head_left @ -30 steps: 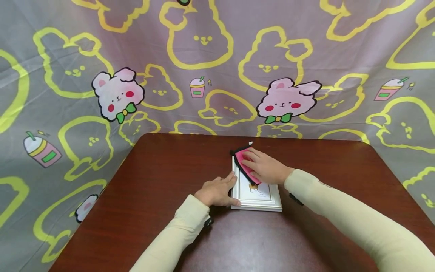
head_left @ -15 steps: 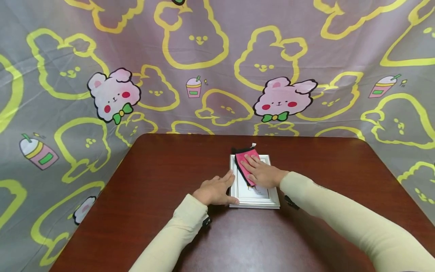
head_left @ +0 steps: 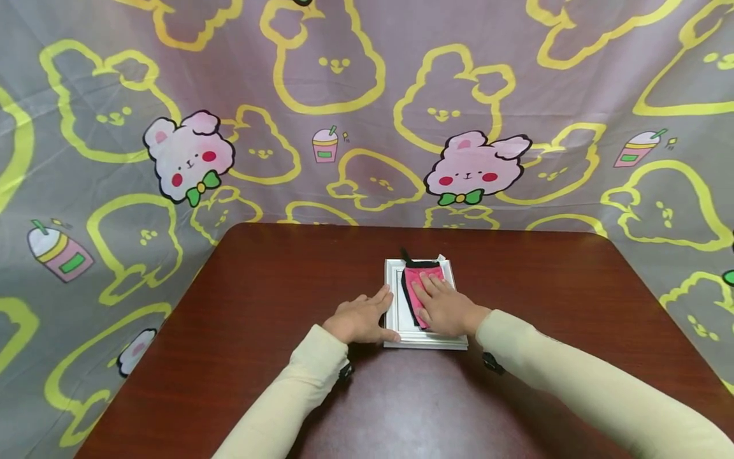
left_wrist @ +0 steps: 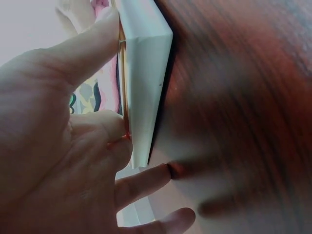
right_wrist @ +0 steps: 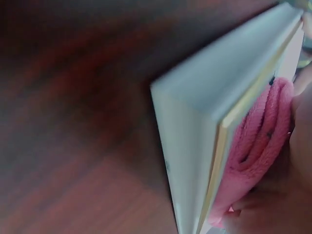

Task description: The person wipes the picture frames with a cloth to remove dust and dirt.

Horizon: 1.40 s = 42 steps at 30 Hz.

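A white picture frame (head_left: 427,345) lies flat on the table, with a pink cloth (head_left: 415,288) edged in black spread over its middle. My right hand (head_left: 448,308) presses the cloth onto the frame's face, fingers stretched out over it. Under that palm, in the right wrist view, the pink cloth (right_wrist: 258,129) bunches into soft folds. At the frame's left side, my left hand (head_left: 360,320) touches the border with its thumb near the front corner and its fingers farther back. The left wrist view shows the thumb along the frame's edge (left_wrist: 146,63). Cloth and right hand hide most of the picture.
The dark red-brown wooden table (head_left: 287,274) has rounded far corners. Behind and beside it hangs a grey-pink curtain (head_left: 367,115) printed with yellow outlines, bunnies and drink cups. Small black devices sit at both cuffs.
My right hand has drawn the cloth down the frame toward me, and the cloth now lies straighter, uncovering more of the far border. My left hand stays at the frame's left side.
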Each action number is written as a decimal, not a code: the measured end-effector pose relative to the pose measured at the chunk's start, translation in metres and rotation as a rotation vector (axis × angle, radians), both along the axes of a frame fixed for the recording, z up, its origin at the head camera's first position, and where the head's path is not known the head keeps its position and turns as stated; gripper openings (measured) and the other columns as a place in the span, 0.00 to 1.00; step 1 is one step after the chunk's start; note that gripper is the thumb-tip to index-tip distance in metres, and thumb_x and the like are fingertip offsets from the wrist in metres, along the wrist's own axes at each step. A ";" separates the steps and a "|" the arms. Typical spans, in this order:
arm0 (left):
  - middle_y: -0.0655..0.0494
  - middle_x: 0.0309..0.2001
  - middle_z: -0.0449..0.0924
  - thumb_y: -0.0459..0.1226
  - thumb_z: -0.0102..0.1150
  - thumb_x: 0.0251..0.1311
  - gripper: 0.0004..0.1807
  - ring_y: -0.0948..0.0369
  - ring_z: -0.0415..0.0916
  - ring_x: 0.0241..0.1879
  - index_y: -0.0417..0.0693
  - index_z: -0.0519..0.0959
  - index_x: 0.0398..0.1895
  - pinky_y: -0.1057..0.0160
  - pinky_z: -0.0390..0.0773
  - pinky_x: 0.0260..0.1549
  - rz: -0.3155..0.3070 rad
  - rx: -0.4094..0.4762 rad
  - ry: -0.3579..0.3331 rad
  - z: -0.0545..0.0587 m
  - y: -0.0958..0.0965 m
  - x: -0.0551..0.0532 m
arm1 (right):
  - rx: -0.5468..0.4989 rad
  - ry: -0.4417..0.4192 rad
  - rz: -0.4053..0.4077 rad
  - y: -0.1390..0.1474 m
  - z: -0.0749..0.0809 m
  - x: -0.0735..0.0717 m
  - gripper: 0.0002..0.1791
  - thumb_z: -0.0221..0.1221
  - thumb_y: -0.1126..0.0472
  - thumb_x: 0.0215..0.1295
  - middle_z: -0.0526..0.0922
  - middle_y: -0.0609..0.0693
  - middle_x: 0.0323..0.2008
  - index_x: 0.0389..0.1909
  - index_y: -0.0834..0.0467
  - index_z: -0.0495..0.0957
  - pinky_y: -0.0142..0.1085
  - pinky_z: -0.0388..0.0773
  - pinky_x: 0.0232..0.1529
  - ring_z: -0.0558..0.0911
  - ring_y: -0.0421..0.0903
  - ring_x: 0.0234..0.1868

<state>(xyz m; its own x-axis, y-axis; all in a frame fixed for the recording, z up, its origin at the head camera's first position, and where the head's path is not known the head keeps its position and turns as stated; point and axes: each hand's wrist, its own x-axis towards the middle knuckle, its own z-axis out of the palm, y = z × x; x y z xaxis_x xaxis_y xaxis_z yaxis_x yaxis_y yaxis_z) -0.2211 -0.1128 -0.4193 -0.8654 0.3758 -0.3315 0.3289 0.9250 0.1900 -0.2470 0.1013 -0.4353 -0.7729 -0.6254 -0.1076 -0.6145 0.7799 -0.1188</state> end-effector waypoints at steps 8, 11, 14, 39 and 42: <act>0.66 0.81 0.41 0.66 0.57 0.58 0.50 0.52 0.59 0.74 0.61 0.51 0.80 0.44 0.70 0.62 -0.013 -0.013 0.006 0.000 -0.001 0.000 | -0.022 0.148 0.046 0.007 -0.006 0.015 0.32 0.47 0.55 0.74 0.60 0.71 0.73 0.69 0.74 0.63 0.57 0.60 0.73 0.60 0.68 0.75; 0.66 0.81 0.41 0.66 0.57 0.58 0.50 0.52 0.59 0.74 0.61 0.51 0.80 0.45 0.71 0.62 -0.018 -0.016 0.009 0.001 -0.001 0.000 | -0.039 0.120 0.057 0.007 -0.007 0.014 0.32 0.46 0.55 0.75 0.57 0.72 0.74 0.70 0.75 0.60 0.57 0.58 0.74 0.57 0.68 0.76; 0.65 0.81 0.41 0.66 0.57 0.58 0.50 0.51 0.59 0.75 0.60 0.51 0.80 0.45 0.71 0.62 -0.021 -0.017 0.012 0.002 -0.002 0.000 | -0.067 0.036 0.045 0.006 -0.006 0.009 0.34 0.45 0.55 0.76 0.53 0.72 0.75 0.72 0.75 0.56 0.57 0.55 0.75 0.53 0.68 0.77; 0.62 0.82 0.39 0.64 0.56 0.61 0.50 0.53 0.58 0.75 0.58 0.49 0.80 0.46 0.72 0.62 -0.038 -0.018 -0.026 0.001 0.002 -0.002 | -0.070 0.011 -0.055 -0.002 -0.007 -0.041 0.36 0.42 0.52 0.78 0.44 0.72 0.77 0.74 0.75 0.49 0.57 0.48 0.77 0.46 0.69 0.78; 0.63 0.82 0.38 0.64 0.56 0.61 0.50 0.53 0.57 0.75 0.58 0.48 0.80 0.46 0.72 0.62 -0.038 -0.025 -0.028 0.002 0.002 -0.003 | -0.056 0.000 -0.074 -0.003 -0.008 -0.053 0.37 0.42 0.51 0.78 0.43 0.70 0.78 0.75 0.73 0.47 0.56 0.46 0.78 0.44 0.67 0.79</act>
<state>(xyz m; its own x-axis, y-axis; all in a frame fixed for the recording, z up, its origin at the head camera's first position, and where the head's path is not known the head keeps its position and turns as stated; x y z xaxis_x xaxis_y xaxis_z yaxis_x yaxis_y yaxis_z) -0.2238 -0.1105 -0.4178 -0.8408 0.3997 -0.3650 0.3592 0.9165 0.1761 -0.2999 0.0983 -0.4430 -0.8175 -0.5713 -0.0738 -0.5551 0.8155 -0.1639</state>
